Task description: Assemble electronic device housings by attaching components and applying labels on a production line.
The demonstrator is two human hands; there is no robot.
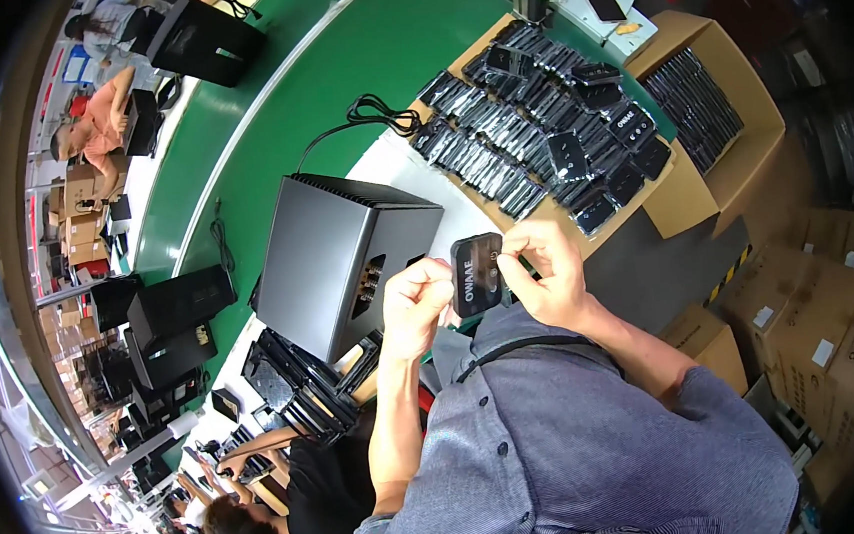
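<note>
Close in front of my body I hold a small black panel [477, 275] with rounded corners, white markings and small round holes or symbols. My left hand [416, 308] is closed, pinching its left edge. At the panel's upper right edge, my right hand [550, 272] is closed too, thumb and fingertips pressed together. Whether a thin film lies between those fingertips is too fine to see. Just beyond my left hand stands a dark grey metal case [321, 260] with a finned top and a cut-out showing connectors on its side.
An open carton [676, 179] of similar wrapped black panels [496, 126] lies ahead to the right, beside another box [752, 131] of dark panels. A black cable [375, 115] lies on the green conveyor [331, 69]. A co-worker in black [334, 485] is at the left; cartons [801, 308] stack at right.
</note>
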